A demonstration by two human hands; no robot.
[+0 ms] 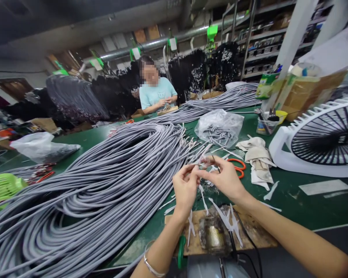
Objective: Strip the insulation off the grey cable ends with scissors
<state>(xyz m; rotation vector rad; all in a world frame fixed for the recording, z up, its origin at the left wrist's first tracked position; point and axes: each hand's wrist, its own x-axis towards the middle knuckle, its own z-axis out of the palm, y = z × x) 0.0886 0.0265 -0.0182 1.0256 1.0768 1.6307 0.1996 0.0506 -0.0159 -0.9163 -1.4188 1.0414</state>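
Observation:
My left hand (187, 187) and my right hand (227, 179) meet in front of me with fingertips pinched together. Between them shows the pale end of a cable (202, 161), largely covered by my fingers. A thin dark strand (216, 162) sticks up by my right fingers; what it belongs to cannot be made out. Close on the left lies a big coil of grey cables (104, 177), their whitish ends (188, 143) pointing towards my hands. Orange-handled scissors (238, 166) rest just behind my right hand. Below my wrists is a wooden board (258, 231) with a metal block (214, 237) and white scraps (227, 220).
A clear bag of short grey pieces (219, 129) stands behind my hands. To the right are a crumpled cloth (258, 156) and a white fan (321, 143). A green basket (5, 187) sits far left. Another person (158, 92) works across the green table (292, 204).

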